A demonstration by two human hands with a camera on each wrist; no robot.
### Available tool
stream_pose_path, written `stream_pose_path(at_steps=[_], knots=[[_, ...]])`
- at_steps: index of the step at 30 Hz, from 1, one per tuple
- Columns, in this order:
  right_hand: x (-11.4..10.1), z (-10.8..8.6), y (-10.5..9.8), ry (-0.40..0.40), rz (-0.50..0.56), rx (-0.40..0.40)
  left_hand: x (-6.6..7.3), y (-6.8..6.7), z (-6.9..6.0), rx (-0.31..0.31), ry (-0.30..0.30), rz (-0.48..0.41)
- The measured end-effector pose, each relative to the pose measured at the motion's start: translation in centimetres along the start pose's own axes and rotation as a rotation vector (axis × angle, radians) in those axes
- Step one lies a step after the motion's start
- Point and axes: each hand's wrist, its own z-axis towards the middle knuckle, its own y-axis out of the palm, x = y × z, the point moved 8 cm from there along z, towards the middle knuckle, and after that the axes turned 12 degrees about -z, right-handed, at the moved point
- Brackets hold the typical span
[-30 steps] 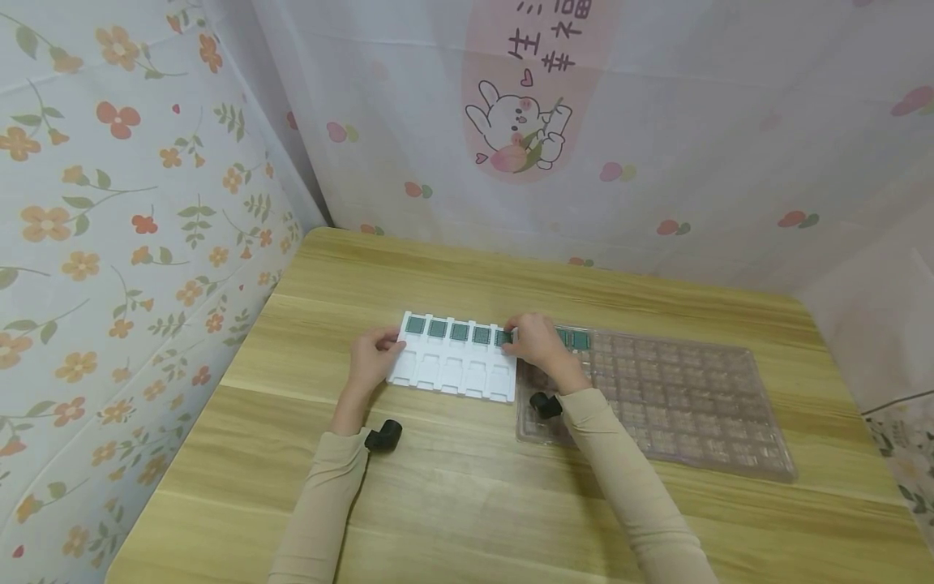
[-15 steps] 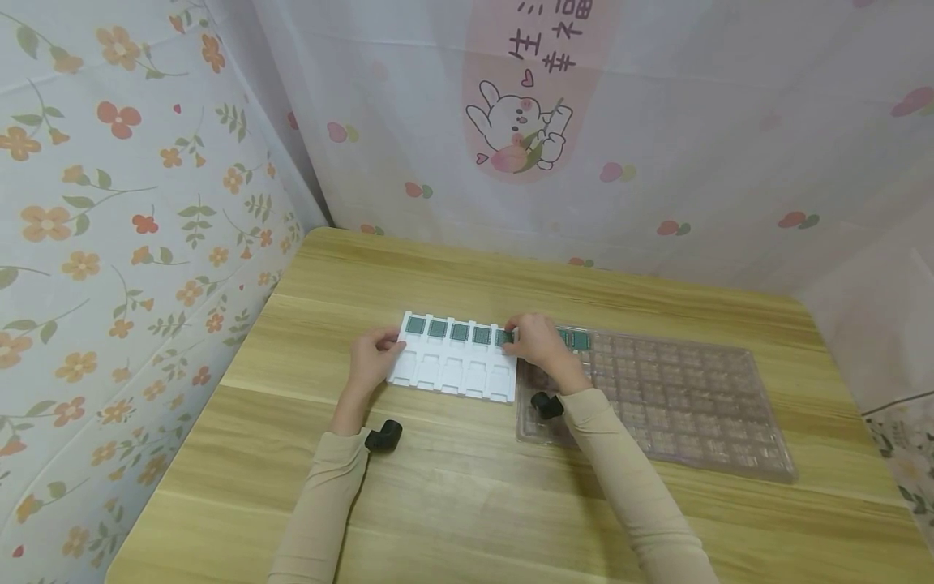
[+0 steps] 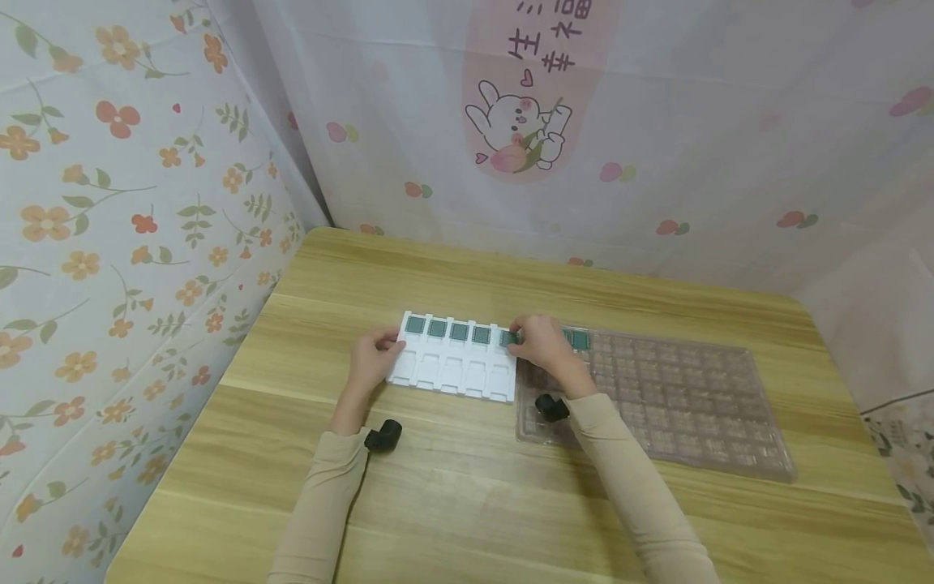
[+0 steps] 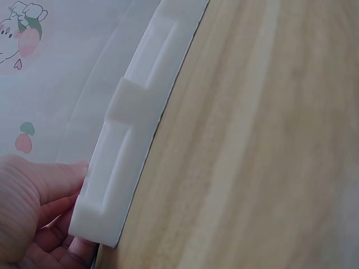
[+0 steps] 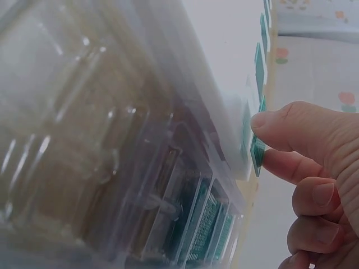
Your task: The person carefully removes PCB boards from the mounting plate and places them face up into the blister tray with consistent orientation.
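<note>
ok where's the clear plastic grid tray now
In the head view, the clear tray lies on the wooden table, right of the white plastic tray, its far left corner under the right hand.

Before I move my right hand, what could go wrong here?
The held green square chip might slip, since your right hand pinches it with just the tips of its fingers. It could also catch on the clear plastic compartment tray close by. And your left hand grips only one end of the white plastic tray, so the other could shift.
</note>
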Motion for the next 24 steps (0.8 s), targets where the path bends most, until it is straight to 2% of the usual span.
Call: stream_pose_path(at_steps=[14, 24], knots=[[0.6, -0.9, -0.6, 0.015, 0.022, 0.01, 0.0, 0.0, 0.0, -0.004, -0.005, -0.004], [1.2, -1.8, -1.3, -0.017, 0.017, 0.05, 0.2, 0.0, -0.1, 0.002, -0.01, 0.004]])
